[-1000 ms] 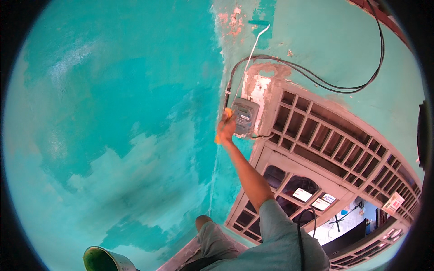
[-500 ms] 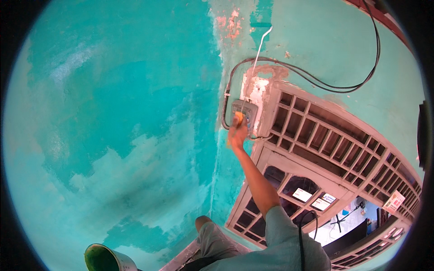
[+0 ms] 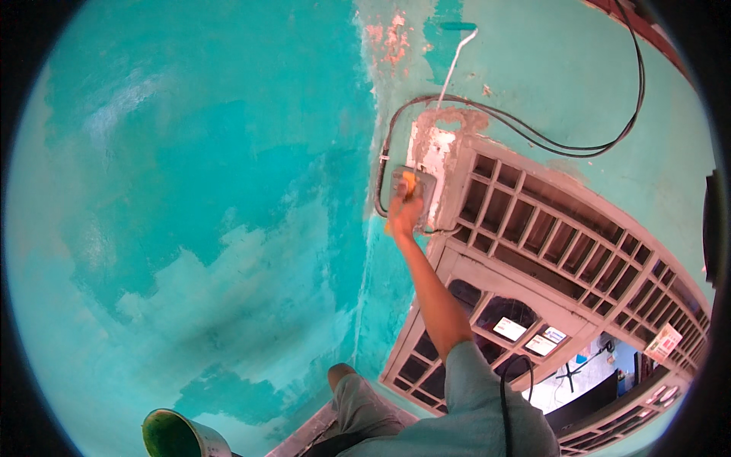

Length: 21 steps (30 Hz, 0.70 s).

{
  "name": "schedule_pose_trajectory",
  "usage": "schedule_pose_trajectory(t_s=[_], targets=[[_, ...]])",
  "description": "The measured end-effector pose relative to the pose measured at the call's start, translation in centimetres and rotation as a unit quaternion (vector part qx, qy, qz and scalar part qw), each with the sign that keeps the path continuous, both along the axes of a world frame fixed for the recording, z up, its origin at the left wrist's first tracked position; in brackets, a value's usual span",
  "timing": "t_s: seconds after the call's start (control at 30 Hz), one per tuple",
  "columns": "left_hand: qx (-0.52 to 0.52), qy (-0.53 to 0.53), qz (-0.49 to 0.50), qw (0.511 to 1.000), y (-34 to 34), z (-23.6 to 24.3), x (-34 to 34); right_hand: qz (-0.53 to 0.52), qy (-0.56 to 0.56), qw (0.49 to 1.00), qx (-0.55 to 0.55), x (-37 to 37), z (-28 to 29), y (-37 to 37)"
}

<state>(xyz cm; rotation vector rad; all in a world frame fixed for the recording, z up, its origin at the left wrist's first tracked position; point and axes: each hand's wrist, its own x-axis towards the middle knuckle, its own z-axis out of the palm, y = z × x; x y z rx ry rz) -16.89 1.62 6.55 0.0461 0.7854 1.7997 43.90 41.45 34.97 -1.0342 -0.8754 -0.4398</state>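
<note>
Near the bottom edge, well below the grey box: a green paint bucket [image 3: 173, 436] and a bent knee [image 3: 352, 392]. Farther up, right hand [image 3: 403, 213] pressed against the grey electrical box [image 3: 413, 190] on the wall, fingers closed around an orange tool, maybe a brush [image 3: 408, 183]. Left hand out of sight. Just right of the box, a window grille [image 3: 548, 236]. Above the box, black cables [image 3: 533, 137] and a white pipe [image 3: 454, 61] on the turquoise wall [image 3: 198, 190].
</note>
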Motion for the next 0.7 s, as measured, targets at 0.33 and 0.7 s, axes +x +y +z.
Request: schedule_pose_trajectory(t_s=[0.33,0.7], targets=[[0.003,0.003,-0.009,1.000,0.4,0.2,-0.1,0.005,0.017,0.997,-0.075,5.4,1.2,-0.3],[0.002,0.003,-0.007,1.000,-0.3,0.1,-0.2,0.016,0.016,0.989,-0.143,4.7,1.3,-1.4]])
